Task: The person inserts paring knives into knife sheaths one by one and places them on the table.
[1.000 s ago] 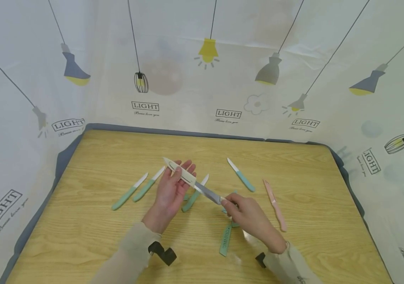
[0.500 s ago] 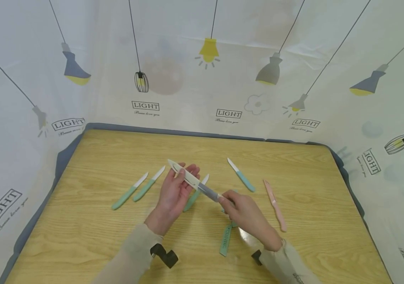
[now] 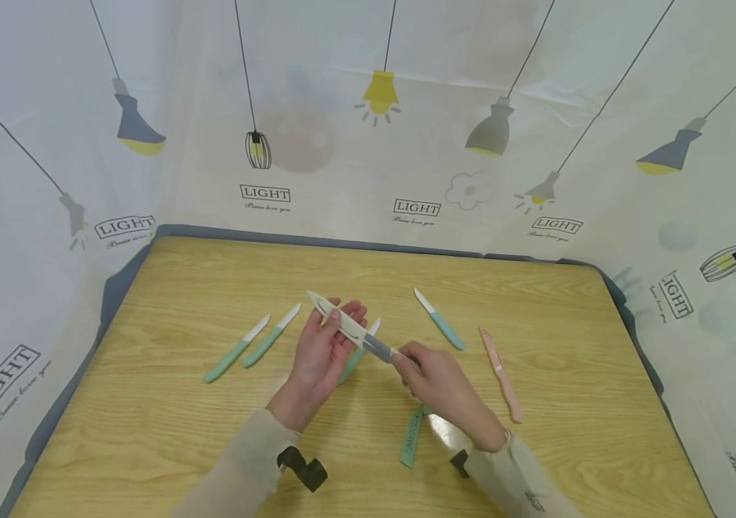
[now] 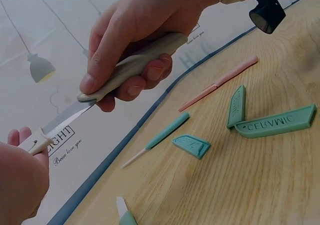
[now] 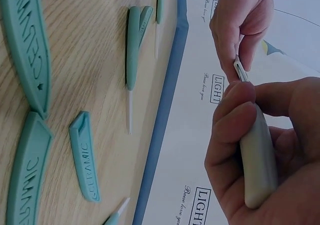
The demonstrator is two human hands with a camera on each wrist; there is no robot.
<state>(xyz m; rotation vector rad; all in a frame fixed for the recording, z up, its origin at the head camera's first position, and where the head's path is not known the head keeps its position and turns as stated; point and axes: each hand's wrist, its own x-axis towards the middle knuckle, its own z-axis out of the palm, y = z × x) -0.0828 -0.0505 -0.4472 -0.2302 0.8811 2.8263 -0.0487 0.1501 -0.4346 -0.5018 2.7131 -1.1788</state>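
In the head view, my left hand [image 3: 319, 356] pinches a cream blade sheath [image 3: 347, 329] between thumb and fingers, above the table. My right hand [image 3: 439, 381] grips the cream handle [image 4: 132, 70] of a knife, seen best in the left wrist view. Part of the knife's grey blade [image 3: 378, 349] shows between the hands; the rest is hidden inside the sheath. From the right wrist, the handle end [image 5: 257, 160] lies in my curled fingers, pointing back from the sheath [image 5: 241, 67].
Green-handled knives [image 3: 228, 367] lie on the wooden table [image 3: 147, 432] left and centre. A blue-handled knife [image 3: 447, 331] and a pink knife [image 3: 503, 385] lie to the right. Green sheaths [image 4: 277, 121] marked CERAMIC and a blue sheath [image 4: 192, 145] lie nearer me.
The knife's blade has slid deeper into the cream sheath, so less of it shows. My right hand has moved left and my left hand slightly right, bringing them closer together.
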